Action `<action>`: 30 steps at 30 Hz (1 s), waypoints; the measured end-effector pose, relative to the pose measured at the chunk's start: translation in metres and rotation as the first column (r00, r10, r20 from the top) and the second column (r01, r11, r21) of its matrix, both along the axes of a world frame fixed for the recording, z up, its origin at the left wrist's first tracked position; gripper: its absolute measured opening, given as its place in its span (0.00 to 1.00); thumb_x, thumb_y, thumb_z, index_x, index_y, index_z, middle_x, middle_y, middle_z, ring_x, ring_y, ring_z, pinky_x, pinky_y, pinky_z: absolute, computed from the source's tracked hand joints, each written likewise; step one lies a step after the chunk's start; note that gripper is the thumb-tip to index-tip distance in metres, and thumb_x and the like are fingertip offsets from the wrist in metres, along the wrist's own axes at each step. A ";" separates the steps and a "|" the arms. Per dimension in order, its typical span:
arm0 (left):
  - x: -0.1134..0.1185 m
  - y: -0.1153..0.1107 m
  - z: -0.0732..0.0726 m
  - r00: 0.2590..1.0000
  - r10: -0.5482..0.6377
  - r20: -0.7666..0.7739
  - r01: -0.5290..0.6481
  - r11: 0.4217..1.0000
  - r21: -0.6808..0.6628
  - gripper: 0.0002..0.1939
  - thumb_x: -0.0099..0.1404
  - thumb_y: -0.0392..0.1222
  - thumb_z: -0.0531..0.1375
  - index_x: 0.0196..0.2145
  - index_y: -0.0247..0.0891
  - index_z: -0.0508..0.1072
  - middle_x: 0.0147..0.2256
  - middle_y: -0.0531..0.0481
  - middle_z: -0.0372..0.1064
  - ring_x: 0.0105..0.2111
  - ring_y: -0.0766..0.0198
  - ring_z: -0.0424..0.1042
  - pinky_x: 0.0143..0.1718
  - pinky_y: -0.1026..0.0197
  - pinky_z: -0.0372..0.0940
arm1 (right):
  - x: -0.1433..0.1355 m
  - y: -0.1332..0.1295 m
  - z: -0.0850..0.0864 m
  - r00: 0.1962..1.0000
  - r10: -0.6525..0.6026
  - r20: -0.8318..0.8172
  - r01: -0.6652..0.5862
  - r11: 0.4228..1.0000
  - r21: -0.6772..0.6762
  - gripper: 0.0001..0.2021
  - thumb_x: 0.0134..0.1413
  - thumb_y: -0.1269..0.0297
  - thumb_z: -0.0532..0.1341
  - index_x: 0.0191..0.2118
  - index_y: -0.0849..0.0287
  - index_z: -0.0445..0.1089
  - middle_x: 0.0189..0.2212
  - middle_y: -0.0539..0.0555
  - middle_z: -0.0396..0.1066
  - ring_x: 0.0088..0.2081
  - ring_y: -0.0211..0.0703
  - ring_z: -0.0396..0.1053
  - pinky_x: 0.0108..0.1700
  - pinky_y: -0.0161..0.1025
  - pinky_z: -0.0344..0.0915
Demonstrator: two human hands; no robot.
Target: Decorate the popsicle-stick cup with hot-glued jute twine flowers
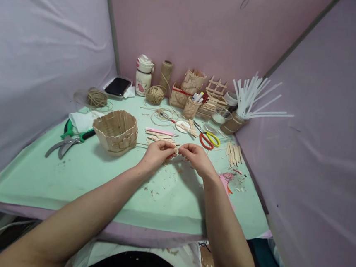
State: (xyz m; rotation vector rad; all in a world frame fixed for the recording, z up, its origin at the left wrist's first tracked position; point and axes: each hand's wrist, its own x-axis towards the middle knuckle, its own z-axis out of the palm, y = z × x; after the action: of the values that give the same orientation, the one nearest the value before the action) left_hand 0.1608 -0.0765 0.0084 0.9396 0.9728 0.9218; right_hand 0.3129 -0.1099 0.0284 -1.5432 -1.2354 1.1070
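My left hand (160, 152) and my right hand (194, 155) meet over the middle of the table, both closed with thumb and fingers pinched. Between their fingertips is a small pale beige piece (176, 150), too small to tell its kind. A thin brown cord (141, 145) runs from the woven basket (115, 134) toward my left hand, where my fingers hide its end. The basket stands upright to the left. Just behind my hands lie several wooden craft sticks (159, 137) and a pink pen-like tool (161, 132).
Green-handled pruning shears (69, 140) lie at left. Red-and-yellow scissors (208, 139) rest behind my right hand, with more sticks (234, 154) to the right. Along the back stand a bottle (143, 76), a twine ball (155, 95), a glass bowl (219, 118) and white strips (251, 96) in a pot.
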 end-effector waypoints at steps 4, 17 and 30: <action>0.001 -0.001 0.002 1.000 -0.004 0.000 0.004 1.000 -0.020 0.10 0.45 0.36 0.68 0.27 0.34 0.74 0.23 0.49 0.73 0.25 0.65 0.73 0.25 0.66 0.63 | -0.001 0.000 -0.001 1.000 -0.016 -0.010 0.016 1.000 0.001 0.11 0.44 0.55 0.64 0.25 0.59 0.70 0.19 0.45 0.65 0.22 0.33 0.56 0.25 0.32 0.51; 0.003 -0.003 0.004 0.999 0.001 0.032 0.001 0.998 -0.060 0.06 0.49 0.31 0.66 0.28 0.32 0.73 0.23 0.49 0.73 0.24 0.67 0.74 0.27 0.67 0.65 | 0.002 0.002 -0.015 1.000 -0.008 0.014 0.008 0.999 0.031 0.11 0.46 0.55 0.63 0.27 0.60 0.72 0.23 0.48 0.69 0.25 0.35 0.60 0.30 0.35 0.55; 0.001 0.000 0.005 0.999 -0.028 0.028 0.031 0.993 -0.116 0.03 0.53 0.33 0.66 0.27 0.31 0.76 0.23 0.47 0.75 0.24 0.67 0.74 0.26 0.69 0.66 | 0.000 0.000 -0.017 0.998 -0.064 -0.022 0.065 0.997 0.040 0.10 0.44 0.57 0.63 0.25 0.60 0.72 0.21 0.47 0.66 0.25 0.35 0.59 0.29 0.34 0.55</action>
State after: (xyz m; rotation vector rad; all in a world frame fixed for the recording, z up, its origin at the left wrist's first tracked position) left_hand 0.1619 -0.0767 0.0130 0.8394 0.9772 0.8419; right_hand 0.3126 -0.1096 0.0117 -1.5270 -1.1795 1.0476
